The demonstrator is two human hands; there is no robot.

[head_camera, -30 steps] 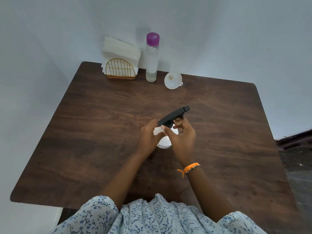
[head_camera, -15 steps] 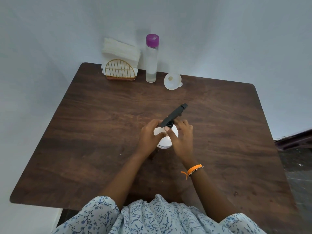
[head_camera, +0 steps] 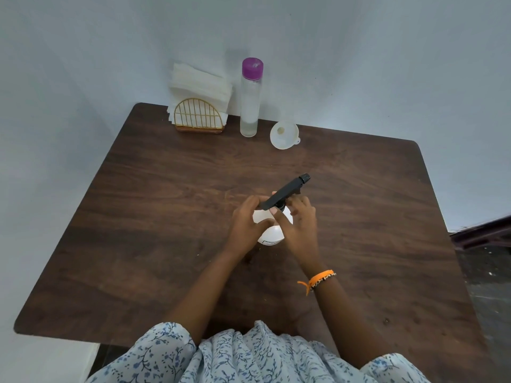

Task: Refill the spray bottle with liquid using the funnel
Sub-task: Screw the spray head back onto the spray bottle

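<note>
Your left hand (head_camera: 247, 221) wraps the left side of the white spray bottle (head_camera: 272, 232), fingers curled over its shoulder and thumb across the front, holding it down on the table. Your right hand (head_camera: 300, 225) comes in from the right, thumb and fingertips closing on the black collar at the bottle's neck, just under the black spray head (head_camera: 286, 190); how tightly it grips the collar is partly hidden by the head. Both forearms run up from the bottom edge and converge at the bottle, wrists roughly level, with the right wrist bent a little inward. An orange wristband (head_camera: 318, 280) sits on your right wrist.

The bottle stands upright near the middle of the dark wooden table (head_camera: 138, 244). Only its rounded white body shows between your hands, with a thin line of print low on the front. The spray head is on the neck, nozzle pointing up and to the right, away from you. Cannot tell whether the head is loosened or seated tight.

Further out, at the far edge: a white funnel (head_camera: 284, 134) lies on the table, wide mouth tilted toward you, small tab at its right. Just left of it, a tall clear bottle with a purple cap (head_camera: 251, 100) stands upright, a little clear liquid low inside, cap on. Left again, a gold wire napkin holder (head_camera: 198, 116) with white napkins. All three stand well apart from your hands. Your floral sleeves (head_camera: 166, 352) fill the bottom.
</note>
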